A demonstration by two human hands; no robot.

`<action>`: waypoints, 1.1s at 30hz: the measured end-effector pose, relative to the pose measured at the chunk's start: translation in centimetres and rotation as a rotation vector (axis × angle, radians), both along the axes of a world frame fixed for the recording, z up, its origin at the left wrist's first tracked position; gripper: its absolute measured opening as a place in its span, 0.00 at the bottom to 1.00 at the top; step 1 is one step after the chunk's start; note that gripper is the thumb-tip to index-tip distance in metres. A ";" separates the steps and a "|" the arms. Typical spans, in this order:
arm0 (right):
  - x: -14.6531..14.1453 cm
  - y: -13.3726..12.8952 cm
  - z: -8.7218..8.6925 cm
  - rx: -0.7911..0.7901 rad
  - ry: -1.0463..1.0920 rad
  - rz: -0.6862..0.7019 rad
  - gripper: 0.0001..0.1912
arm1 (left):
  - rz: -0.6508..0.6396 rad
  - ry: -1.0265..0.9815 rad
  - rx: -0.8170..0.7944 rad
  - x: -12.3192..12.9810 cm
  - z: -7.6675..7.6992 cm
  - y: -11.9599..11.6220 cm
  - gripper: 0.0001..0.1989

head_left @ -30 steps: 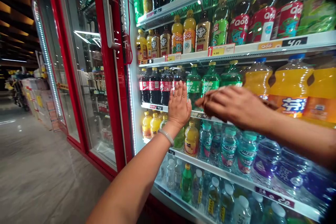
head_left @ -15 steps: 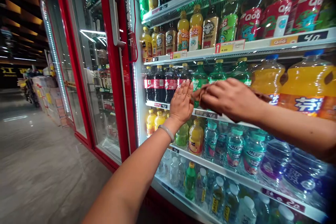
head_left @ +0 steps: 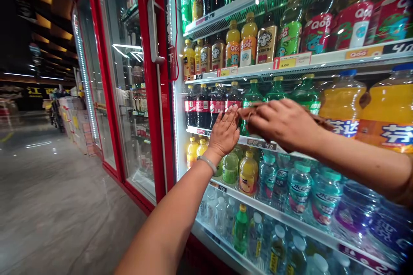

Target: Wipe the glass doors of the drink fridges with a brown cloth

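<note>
My left hand (head_left: 225,132) reaches up in front of the cola bottles (head_left: 202,102), its fingers stretched out and a pale bangle (head_left: 207,164) around the wrist. To its right, my right hand (head_left: 285,122) is bent over a brown cloth (head_left: 247,113), fingers closed on it. Part of the cloth shows between the two hands, and another end sticks out behind my right wrist. Green soda bottles (head_left: 252,93) stand behind my hands. Whether my left fingertips touch the cloth or a bottle, I cannot tell.
Shelves of the lit drinks cooler (head_left: 245,73) hold many bottles, including large orange soda bottles (head_left: 342,99) at right. A red-framed glass door (head_left: 122,77) with a grey handle (head_left: 155,32) stands at left. Stacked boxes (head_left: 69,116) line the grey floor (head_left: 64,206).
The view has shifted slightly, so the cooler and bottles sit a little farther right. Both hands keep nearly the same pose, with the cloth still in my right hand.
</note>
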State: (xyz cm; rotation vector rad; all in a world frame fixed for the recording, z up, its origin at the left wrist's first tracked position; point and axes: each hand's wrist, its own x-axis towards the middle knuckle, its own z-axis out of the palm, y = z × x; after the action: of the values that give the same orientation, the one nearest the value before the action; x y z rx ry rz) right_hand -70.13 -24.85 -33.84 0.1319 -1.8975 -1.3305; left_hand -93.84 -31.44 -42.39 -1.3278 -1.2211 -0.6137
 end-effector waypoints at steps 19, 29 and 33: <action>-9.4 -1.5 4.8 -0.704 0.676 0.730 0.24 | -0.077 -0.058 0.057 -0.6 -0.1 0.4 0.29; -7.0 0.1 -2.6 -0.245 0.240 0.227 0.20 | -0.069 -0.037 0.035 -1.0 -0.3 0.8 0.27; -4.4 0.9 -4.2 -0.180 0.127 0.214 0.26 | -0.082 -0.084 0.063 -0.7 -0.3 0.8 0.30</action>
State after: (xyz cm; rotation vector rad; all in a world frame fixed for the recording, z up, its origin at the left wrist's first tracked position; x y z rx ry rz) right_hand -74.50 -23.91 -38.06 0.1512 -1.8290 -0.9982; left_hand -94.58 -30.69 -42.69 -1.3151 -1.2096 -0.7672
